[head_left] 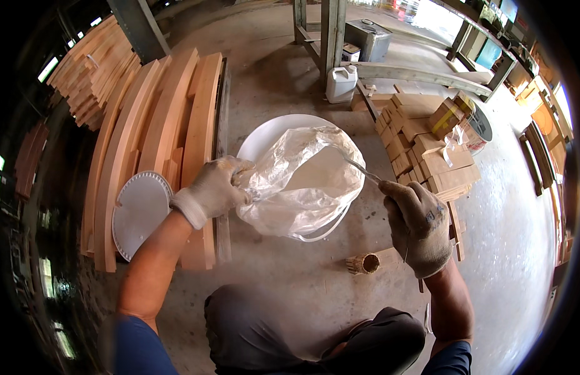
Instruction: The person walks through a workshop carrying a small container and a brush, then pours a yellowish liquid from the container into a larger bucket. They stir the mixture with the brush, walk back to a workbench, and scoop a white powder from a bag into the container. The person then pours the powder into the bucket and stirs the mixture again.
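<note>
A white bucket (266, 139) stands on the floor in front of me, lined with a crinkled clear plastic bag (284, 211) whose mouth gapes open. Pale material (318, 170) shows inside the bag. My left hand (216, 186), in a grey-beige work glove, pinches the bag's left edge. In my gloved right hand (416, 222), at the bucket's right, is a thin metal-shafted tool (363, 169). Its tip reaches over the bag's right rim, and its head cannot be made out. A round ridged-edge lid (142, 212) lies tilted on the planks by my left forearm.
Long wooden planks (159, 134) are stacked on the left, with more lumber (96, 72) behind. On the right sits a pile of wood blocks (421, 137) beside a round container (479, 131). A white jug (341, 84) stands by a metal frame (332, 37). Near my knees lies a small brown cylinder (364, 264).
</note>
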A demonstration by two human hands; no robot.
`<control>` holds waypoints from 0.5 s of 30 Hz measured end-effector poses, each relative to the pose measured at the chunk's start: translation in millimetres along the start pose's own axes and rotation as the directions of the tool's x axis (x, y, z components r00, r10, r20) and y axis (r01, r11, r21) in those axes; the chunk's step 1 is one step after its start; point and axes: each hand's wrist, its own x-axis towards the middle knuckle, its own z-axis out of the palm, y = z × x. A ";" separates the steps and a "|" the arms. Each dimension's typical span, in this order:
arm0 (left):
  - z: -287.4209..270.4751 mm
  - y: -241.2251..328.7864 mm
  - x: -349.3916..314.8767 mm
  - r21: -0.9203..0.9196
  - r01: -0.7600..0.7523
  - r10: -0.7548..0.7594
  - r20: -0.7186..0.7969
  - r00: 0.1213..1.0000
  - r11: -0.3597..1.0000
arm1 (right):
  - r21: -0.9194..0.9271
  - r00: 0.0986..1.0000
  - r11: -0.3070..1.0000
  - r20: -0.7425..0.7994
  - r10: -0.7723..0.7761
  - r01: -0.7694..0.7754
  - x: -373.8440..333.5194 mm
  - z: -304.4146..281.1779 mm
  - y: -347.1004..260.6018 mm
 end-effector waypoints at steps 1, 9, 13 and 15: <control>0.8 -1.5 1.2 0.065 0.010 -0.011 0.019 1.000 0.998 | -0.004 1.000 1.000 0.009 0.005 -0.005 -2.5 -2.9 -0.3; -14.1 -68.1 52.8 -0.531 0.015 -0.215 -0.318 0.923 0.848 | 0.049 1.000 0.999 0.005 0.001 -0.001 -18.8 -20.1 2.9; -9.6 -75.3 74.3 -0.224 0.151 -0.258 -0.594 0.762 0.963 | 0.180 0.999 0.983 0.045 0.018 -0.026 -22.5 -19.5 0.8; -1.9 -66.1 82.8 -0.171 0.279 -0.325 -0.378 0.867 0.945 | 0.118 0.998 0.993 0.068 0.006 -0.014 -23.9 -18.5 4.4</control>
